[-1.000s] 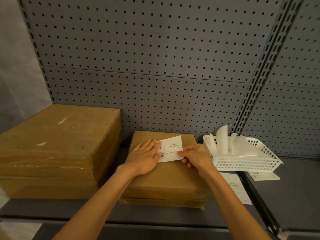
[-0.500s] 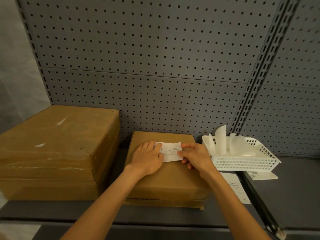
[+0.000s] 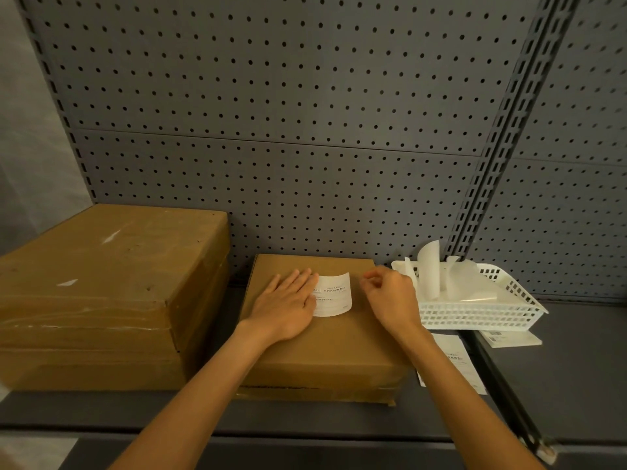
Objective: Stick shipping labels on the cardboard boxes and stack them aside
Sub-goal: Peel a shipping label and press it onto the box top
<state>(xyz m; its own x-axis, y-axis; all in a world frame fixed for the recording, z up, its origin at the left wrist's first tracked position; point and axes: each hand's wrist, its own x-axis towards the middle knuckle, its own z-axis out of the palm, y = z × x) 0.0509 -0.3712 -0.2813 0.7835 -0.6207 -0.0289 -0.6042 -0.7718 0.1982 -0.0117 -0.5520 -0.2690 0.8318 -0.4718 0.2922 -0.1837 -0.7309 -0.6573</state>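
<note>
Label (image 3: 334, 295) sits on top of the smaller cardboard box (image 3: 322, 340) in the lower middle of the frame, white with a few lines of print too small to read. Its left part is under the left hand (image 3: 288, 307), which lies flat on the box lid, fingers (image 3: 300, 279) straight and close together, pressing the sticker down. The label's right edge looks a bit curled up off the cardboard.

Right hand (image 3: 390, 296) is just to the right of the label, not touching it as far as I can see. Its fingers are loosely curled with thumb and forefinger tips near each other, and nothing is in them.

The smaller box rests on the grey shelf (image 3: 559, 385), with what looks like another flat box under it. On the left of the frame there's a bigger stack of cardboard boxes (image 3: 108, 293), taller, with clear tape on the sides.

At the right sits a white plastic basket (image 3: 475, 313) holding curled translucent backing sheets (image 3: 429, 269). A spare label sheet (image 3: 454, 362) lies on the shelf between the box and the basket, and another paper (image 3: 509, 339) pokes out from under the basket. Grey pegboard (image 3: 271, 113) fills the whole upper frame.
</note>
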